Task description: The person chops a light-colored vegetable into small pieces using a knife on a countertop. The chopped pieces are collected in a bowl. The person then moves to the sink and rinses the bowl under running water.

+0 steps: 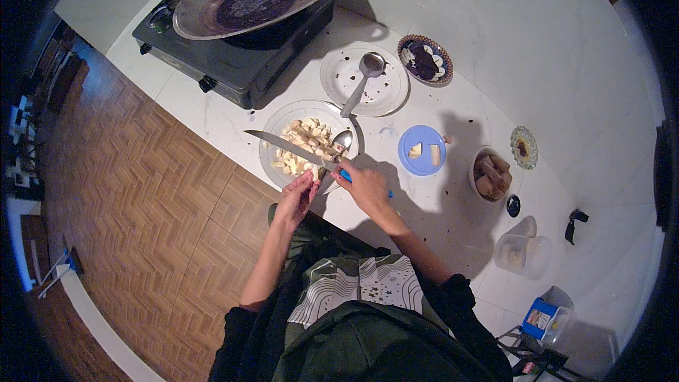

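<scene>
My right hand [366, 185] grips the blue handle of a kitchen knife [289, 147], whose long blade points left over a plate. A small pale piece of food [315, 174] is pinched in the fingers of my left hand [298, 194], just below the blade. Pale diced pieces [305, 135] are heaped on the glass-like plate [268, 116], with a metal spoon [342, 140] at their right side. Right of this plate, a blue round lid [422, 168] carries two larger pale pieces [435, 154].
A wok [196, 16] stands on a black gas stove [212, 61]. A ladle [366, 71] lies on a white plate [331, 82], beside a patterned bowl [448, 58]. Farther right are a bowl of brownish chunks [493, 175], a small glass dish [523, 147] and a clear plastic container [536, 258].
</scene>
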The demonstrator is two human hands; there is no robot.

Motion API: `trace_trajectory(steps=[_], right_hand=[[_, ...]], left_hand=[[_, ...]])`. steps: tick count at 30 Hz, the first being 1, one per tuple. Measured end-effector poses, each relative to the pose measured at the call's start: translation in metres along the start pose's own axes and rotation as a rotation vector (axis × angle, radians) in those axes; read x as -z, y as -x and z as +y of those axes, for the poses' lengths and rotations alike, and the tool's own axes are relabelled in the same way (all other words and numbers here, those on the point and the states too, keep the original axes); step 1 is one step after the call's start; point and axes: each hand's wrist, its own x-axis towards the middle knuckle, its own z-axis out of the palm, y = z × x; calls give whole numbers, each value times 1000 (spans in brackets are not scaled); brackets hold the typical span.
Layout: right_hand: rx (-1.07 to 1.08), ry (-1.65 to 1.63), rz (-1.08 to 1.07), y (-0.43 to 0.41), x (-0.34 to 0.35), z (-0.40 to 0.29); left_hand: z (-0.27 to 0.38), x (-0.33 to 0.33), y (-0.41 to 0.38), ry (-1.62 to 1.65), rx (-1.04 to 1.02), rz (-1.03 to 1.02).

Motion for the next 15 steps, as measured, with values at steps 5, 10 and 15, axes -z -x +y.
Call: trace_trajectory(steps=[5,10,15], right_hand=[[92,31,-25,11,9,-3],[124,54,-69,19,21,-15],[130,-4,-56,19,17,-10]], left_hand=[[3,6,-6,51,-30,-62],[5,2,-2,34,-33,2],[7,-3,-1,57,-17,6]])
